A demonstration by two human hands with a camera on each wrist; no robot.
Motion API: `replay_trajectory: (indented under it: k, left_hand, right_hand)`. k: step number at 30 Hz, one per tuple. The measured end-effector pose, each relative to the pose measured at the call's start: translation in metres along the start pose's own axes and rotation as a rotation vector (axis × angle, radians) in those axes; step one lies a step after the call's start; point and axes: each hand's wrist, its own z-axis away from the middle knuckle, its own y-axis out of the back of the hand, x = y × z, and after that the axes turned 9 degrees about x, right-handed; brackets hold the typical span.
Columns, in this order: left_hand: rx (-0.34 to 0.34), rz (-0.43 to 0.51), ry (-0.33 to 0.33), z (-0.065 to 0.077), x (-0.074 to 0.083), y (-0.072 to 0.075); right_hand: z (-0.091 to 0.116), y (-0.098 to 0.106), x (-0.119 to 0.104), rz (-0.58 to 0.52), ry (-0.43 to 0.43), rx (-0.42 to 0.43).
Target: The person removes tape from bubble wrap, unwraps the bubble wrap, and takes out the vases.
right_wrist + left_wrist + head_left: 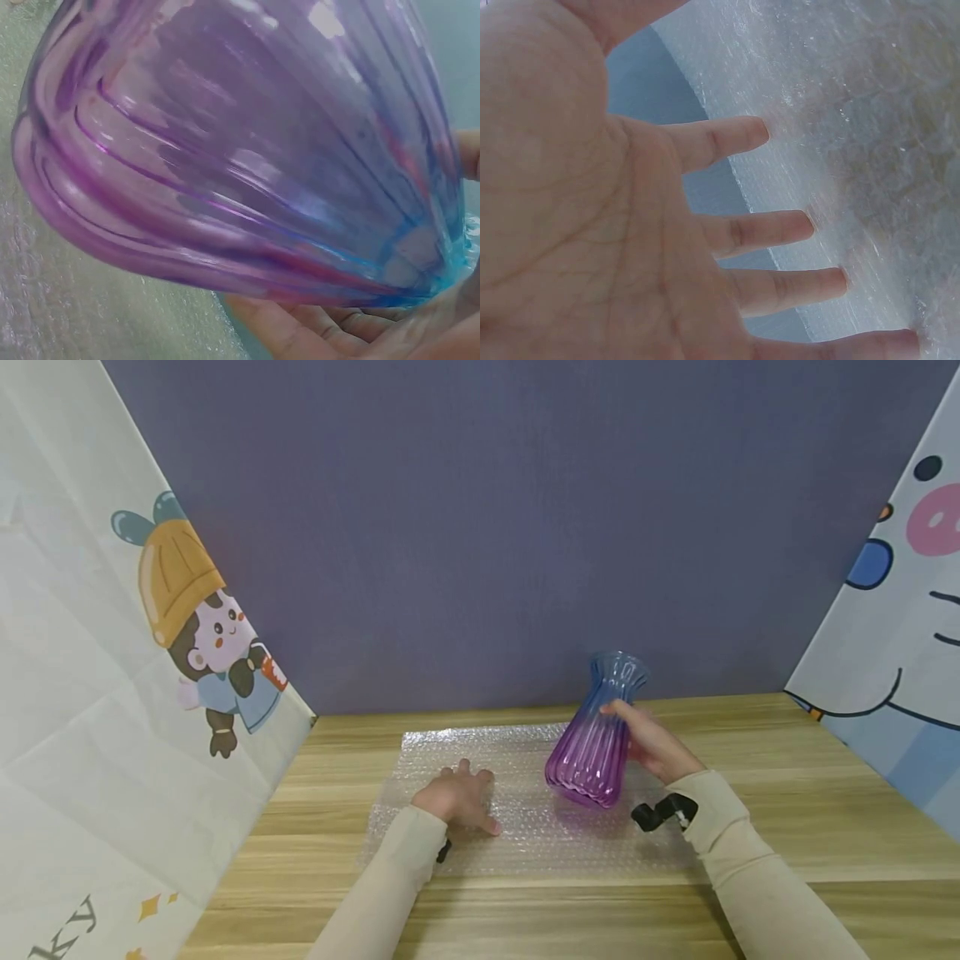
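Observation:
A ribbed glass vase [588, 747], blue at its flared mouth and purple toward the base, tilts above a sheet of bubble wrap [517, 843]. My right hand [652, 743] grips it around the narrower upper part, thumb on the near side. In the right wrist view the vase [225, 165] fills most of the picture, and fingers [300, 330] curl beneath its neck. My left hand [457, 797] is spread over the left part of the bubble wrap, palm down. The left wrist view has its fingers [772, 289] straight, fingertips at the bubble wrap [870, 150], holding nothing.
The bubble wrap lies flat on a wood-grain table [300, 852]. A plain blue-grey wall [465, 543] rises at the table's back edge. Printed white sheets [75, 652] with cartoon figures hang at the left and right sides.

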Motion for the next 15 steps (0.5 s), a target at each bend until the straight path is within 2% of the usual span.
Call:
replay_trajectory:
  k: [15]
  left_hand:
    - [-0.005, 0.004, 0.001, 0.0000, 0.0003, 0.0012]
  right_hand:
    - [0.0004, 0.0027, -0.0020, 0.018, 0.027, 0.047]
